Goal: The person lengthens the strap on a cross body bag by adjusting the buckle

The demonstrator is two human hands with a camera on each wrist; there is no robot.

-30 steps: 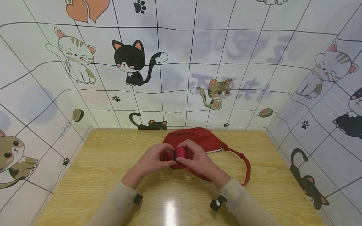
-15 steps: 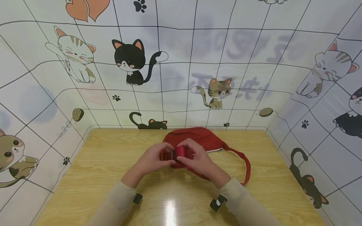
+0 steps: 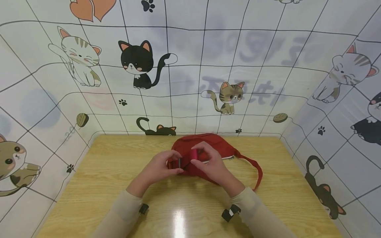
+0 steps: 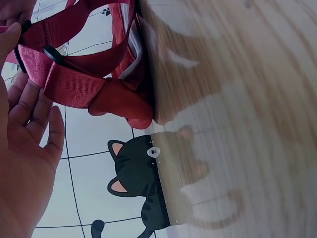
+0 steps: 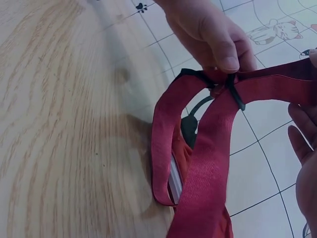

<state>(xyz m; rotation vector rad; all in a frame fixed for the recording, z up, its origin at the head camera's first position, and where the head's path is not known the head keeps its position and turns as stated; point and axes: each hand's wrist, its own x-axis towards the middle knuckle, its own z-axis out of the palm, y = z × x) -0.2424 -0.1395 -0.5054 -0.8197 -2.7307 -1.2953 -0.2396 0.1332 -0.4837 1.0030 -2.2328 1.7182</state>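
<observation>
A red waist bag [image 3: 214, 140] lies at the table's back. In front of it my left hand [image 3: 159, 167] pinches the red webbing strap [image 4: 74, 89] at a black strap slider [image 3: 179, 163]. My right hand [image 3: 213, 165] holds a loop of the same strap [image 3: 194, 154] between thumb and fingers, a short way to the right. The right wrist view has the strap [image 5: 210, 148] running through the slider [image 5: 234, 91] under the left thumb and on to the right hand [image 5: 308, 148]. A second black fitting [image 4: 53, 54] shows in the left wrist view.
The wooden table [image 3: 119, 148] meets a cat-patterned backdrop [image 3: 190, 66] behind the bag. To the right, a loop of the bag's strap [image 3: 258, 170] curves over the tabletop. A zipper [image 3: 227, 158] runs along the bag.
My right hand has moved a little right and up, away from the left hand, with its strap loop. The gap between the hands is wider. My left hand stays nearly in place.
</observation>
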